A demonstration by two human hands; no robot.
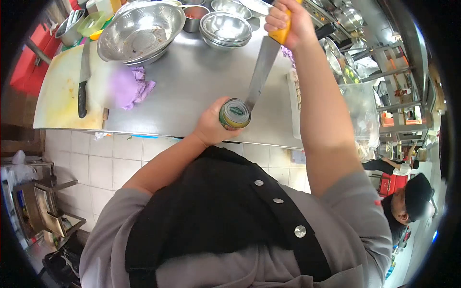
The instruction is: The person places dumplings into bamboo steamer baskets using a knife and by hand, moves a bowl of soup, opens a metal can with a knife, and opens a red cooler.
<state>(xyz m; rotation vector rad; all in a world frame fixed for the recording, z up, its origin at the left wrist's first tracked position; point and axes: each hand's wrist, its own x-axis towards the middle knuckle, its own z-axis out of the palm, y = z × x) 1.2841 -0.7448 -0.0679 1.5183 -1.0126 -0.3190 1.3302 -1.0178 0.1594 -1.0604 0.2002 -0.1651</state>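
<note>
My left hand (214,124) is wrapped round a small tin can (235,113) at the front edge of the steel table (192,72). The can's metal lid faces up and carries a green mark. My right hand (290,21) is closed on the yellow handle of a large knife (265,65), raised above the table. The blade slants down to the left, and its tip meets the right side of the can's rim. Whether the tip has pierced the lid cannot be made out.
On the left, a black-handled knife (82,91) lies on a cutting board (57,96), beside a purple cloth (137,89). Behind stand a colander (141,33) and stacked bowls (225,29). A clear plastic container (355,105) is at right. Two other people are farther right.
</note>
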